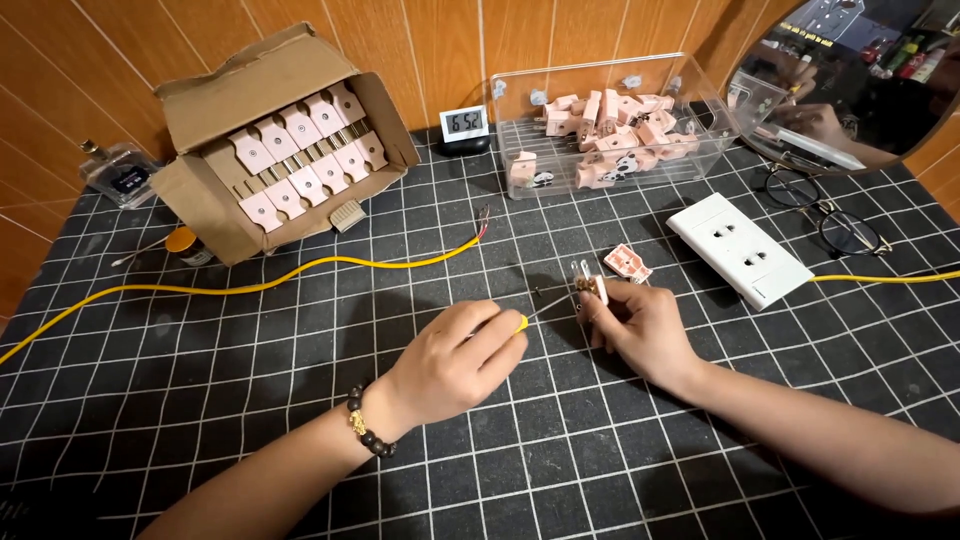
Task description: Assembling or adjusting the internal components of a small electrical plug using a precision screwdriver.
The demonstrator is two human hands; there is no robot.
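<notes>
Black gridded tabletop (200,400) against tan wall panels | cardboard box (270,140) holds rows of pink plugs; clear plastic bin (610,120) holds loose ones | left hand (455,360) clamped on yellow-handled screwdriver (535,312) | right hand (640,325) clamped on opened plug (590,285) | plug cover (628,262) just beside; yellow cable (300,275), white socket strip (740,250), glasses (830,215) around.

Warm, even light falls from above and a little behind the hands, bright enough to show the grid lines of the mat (300,400) clearly. The left hand (455,362) and right hand (640,325) cast soft, short shadows just beneath and in front of them. Beyond the right hand, the clear plastic box (700,120) carries small glints. Straight lines bow outward toward the edges, a wide-lens distortion. Focus is fairly sharp around the hands; the far corners look softer.
</notes>
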